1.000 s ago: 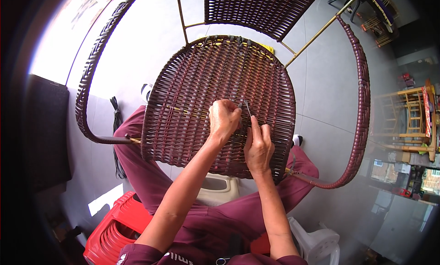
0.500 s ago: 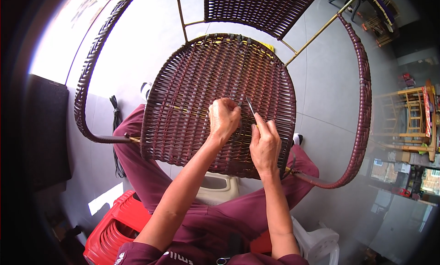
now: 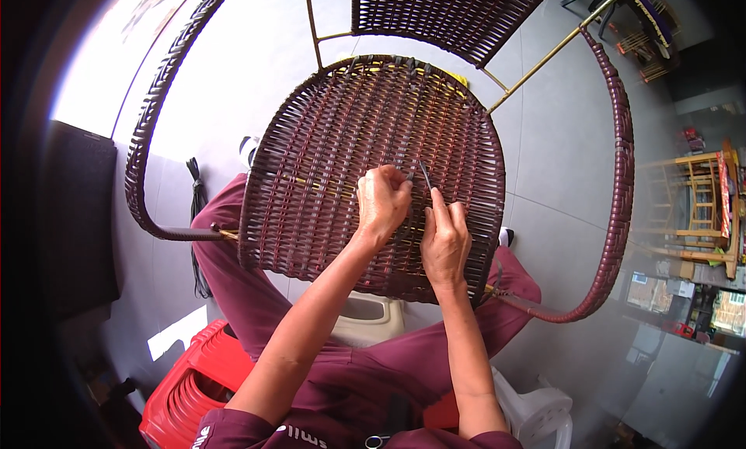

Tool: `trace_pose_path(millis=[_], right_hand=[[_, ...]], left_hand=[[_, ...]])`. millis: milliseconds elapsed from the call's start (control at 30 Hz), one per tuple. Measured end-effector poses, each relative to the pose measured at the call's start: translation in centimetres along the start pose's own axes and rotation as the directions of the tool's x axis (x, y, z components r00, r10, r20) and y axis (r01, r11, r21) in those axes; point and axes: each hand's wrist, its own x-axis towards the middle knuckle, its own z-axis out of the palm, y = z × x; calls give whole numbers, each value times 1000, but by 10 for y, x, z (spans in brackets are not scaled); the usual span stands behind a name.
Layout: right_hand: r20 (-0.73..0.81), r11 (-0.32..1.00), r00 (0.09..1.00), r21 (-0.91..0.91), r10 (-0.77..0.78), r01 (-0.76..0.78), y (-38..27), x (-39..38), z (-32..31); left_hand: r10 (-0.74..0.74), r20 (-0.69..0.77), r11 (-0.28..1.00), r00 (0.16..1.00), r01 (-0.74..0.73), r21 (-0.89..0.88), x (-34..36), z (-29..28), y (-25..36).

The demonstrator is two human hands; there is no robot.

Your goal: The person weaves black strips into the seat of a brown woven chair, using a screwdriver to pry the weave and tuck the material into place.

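Observation:
A dark red-brown woven chair seat (image 3: 311, 138) lies across my legs, with yellowish strands showing in places. My left hand (image 3: 382, 204) is closed at the middle of the seat, fingertips pinching a small dark strip (image 3: 409, 177) at the weave. Just right of it, my right hand (image 3: 444, 239) grips a thin metal tool (image 3: 425, 172), index finger along it, its point reaching up over the weave. The tool's handle is mostly hidden in my fingers.
Woven armrests (image 3: 622, 161) curve either side; the chair back (image 3: 435, 14) is above. A red plastic stool (image 3: 186, 379), a beige stool (image 3: 361, 313) and a white plastic item (image 3: 536, 418) sit around me. Dark strips (image 3: 198, 208) hang at left; wooden furniture (image 3: 699, 208) stands at right.
My right hand and the tool have shifted slightly up and to the right along the weave over the last second. My left hand stays pinched in nearly the same place.

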Motion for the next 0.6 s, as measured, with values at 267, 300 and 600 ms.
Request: trace_pose_path(millis=[267,300,600], right_hand=[[-23,1000,1000,1,-2,2,0,-3,4],[-23,1000,1000,-1,-2,2,0,-3,4],[-24,1000,1000,-11,-4,4,0,-4,5]], left_hand=[[46,-5,999,999,-46,0,-2,1,2],[45,-5,999,999,-45,-20,-1,2,0],[14,31,997,999,-16,74,3,1,4]])
